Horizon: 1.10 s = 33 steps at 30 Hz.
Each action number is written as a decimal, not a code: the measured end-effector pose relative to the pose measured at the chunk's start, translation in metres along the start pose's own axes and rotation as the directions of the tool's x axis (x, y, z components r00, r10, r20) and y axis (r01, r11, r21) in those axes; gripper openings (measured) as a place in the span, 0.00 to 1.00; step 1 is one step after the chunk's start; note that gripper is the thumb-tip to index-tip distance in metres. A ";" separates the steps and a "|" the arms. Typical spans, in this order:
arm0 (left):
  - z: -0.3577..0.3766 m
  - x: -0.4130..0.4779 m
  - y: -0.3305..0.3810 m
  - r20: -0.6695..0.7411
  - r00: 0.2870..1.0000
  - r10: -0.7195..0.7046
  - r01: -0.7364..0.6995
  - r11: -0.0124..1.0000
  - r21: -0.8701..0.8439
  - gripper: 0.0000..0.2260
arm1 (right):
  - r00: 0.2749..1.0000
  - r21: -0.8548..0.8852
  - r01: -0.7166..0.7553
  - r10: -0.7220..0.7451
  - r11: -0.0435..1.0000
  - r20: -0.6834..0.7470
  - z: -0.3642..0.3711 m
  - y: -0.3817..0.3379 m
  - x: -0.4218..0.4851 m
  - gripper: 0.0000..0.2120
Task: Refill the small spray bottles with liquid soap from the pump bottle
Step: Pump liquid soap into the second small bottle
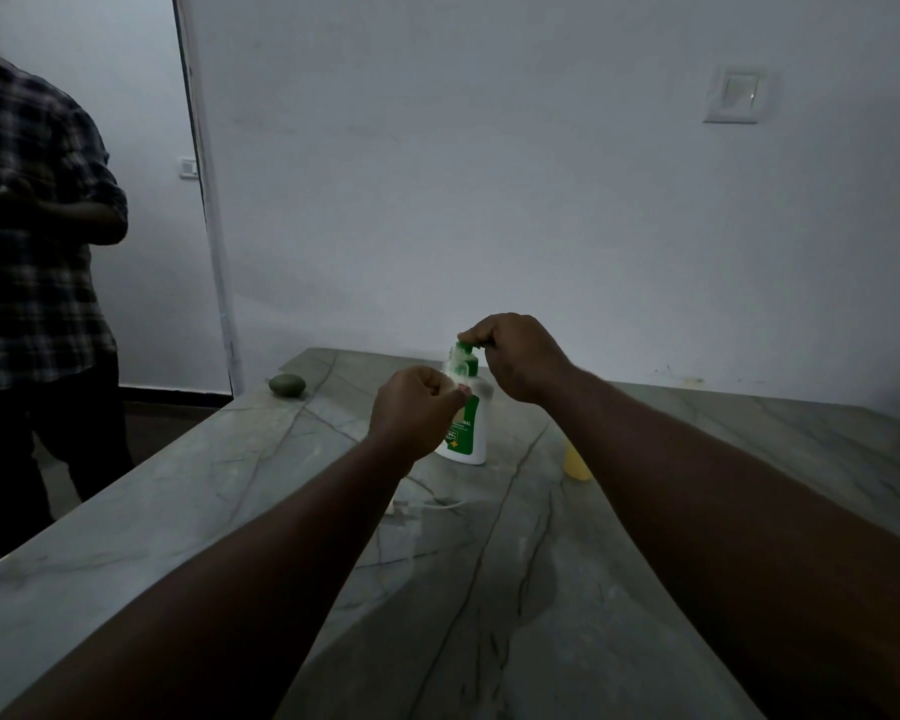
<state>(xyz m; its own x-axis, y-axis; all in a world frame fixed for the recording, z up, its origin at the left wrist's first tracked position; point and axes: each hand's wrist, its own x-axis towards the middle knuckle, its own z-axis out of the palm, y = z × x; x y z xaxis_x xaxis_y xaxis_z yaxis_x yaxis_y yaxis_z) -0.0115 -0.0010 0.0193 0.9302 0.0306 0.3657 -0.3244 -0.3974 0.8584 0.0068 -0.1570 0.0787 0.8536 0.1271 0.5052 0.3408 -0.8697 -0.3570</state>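
Pump bottle stands upright mid-table. Right hand is curled over its green head, pressing. Left hand pinches small clear spray bottle, mouth just under the spout. Advice: mouth tight to spout, short slow strokes, stop below the neck. Grey veined stone table; yellowish container half hidden by right arm. Dim room, plain wall, bystander in checked shirt at left.

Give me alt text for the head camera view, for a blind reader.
The person's right hand grips the green pump head of a white pump bottle on a marble table while the left hand holds a small clear bottle at its nozzle. Another person in a checked shirt stands at the left.
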 end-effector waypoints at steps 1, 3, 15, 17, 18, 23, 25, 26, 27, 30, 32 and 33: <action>0.000 0.000 0.000 0.005 1.000 0.002 -0.002 1.000 0.004 0.09 | 1.000 0.002 -0.007 0.007 1.000 0.000 0.002 0.000 -0.001 0.22; 0.001 0.000 0.001 0.020 1.000 0.011 -0.011 1.000 0.005 0.10 | 1.000 0.000 -0.007 0.007 1.000 0.003 0.005 0.000 -0.003 0.21; -0.003 0.001 0.002 0.019 1.000 -0.007 0.007 1.000 -0.010 0.09 | 1.000 -0.002 0.026 -0.026 1.000 0.004 -0.002 0.001 -0.003 0.21; -0.002 0.001 0.003 0.021 1.000 -0.007 0.007 1.000 -0.009 0.09 | 1.000 0.012 0.018 -0.018 1.000 0.002 0.000 0.001 -0.004 0.22; -0.002 0.001 0.003 0.020 1.000 -0.006 0.006 1.000 -0.009 0.09 | 1.000 0.021 0.012 -0.012 1.000 0.003 0.002 0.000 -0.005 0.22; 0.001 -0.002 0.002 0.024 1.000 -0.002 0.002 1.000 -0.009 0.09 | 1.000 0.018 0.010 -0.010 1.000 0.007 0.005 0.000 -0.007 0.21; 0.001 -0.002 0.002 0.022 1.000 -0.005 0.006 1.000 -0.024 0.09 | 1.000 0.012 0.016 -0.016 1.000 0.015 0.002 0.000 -0.006 0.20; 0.000 -0.002 0.003 0.023 1.000 -0.004 0.005 1.000 -0.027 0.10 | 1.000 0.003 0.020 -0.020 1.000 0.018 0.001 0.000 -0.005 0.20; -0.001 -0.002 0.003 0.021 1.000 -0.002 0.002 1.000 -0.026 0.10 | 0.999 -0.008 0.028 -0.028 1.000 0.020 -0.001 0.000 -0.004 0.20; -0.003 0.000 0.004 0.017 1.000 0.002 -0.002 1.000 -0.027 0.10 | 0.999 -0.019 0.033 -0.032 0.999 0.020 -0.004 0.000 -0.001 0.20; -0.003 0.001 0.003 0.018 1.000 0.000 0.001 1.000 -0.029 0.10 | 1.000 -0.008 0.020 -0.020 1.000 0.009 -0.002 0.000 0.000 0.20; -0.003 0.001 0.003 0.018 1.000 -0.001 0.001 1.000 -0.025 0.10 | 1.000 0.001 0.013 -0.013 1.000 0.006 -0.001 0.000 -0.001 0.21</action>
<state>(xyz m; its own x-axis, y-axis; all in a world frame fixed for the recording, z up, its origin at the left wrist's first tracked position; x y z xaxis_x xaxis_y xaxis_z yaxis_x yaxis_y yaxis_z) -0.0119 0.0007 0.0229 0.9334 0.0140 0.3585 -0.3276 -0.3742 0.8676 0.0060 -0.1574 0.0792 0.8514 0.1415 0.5052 0.3526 -0.8674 -0.3512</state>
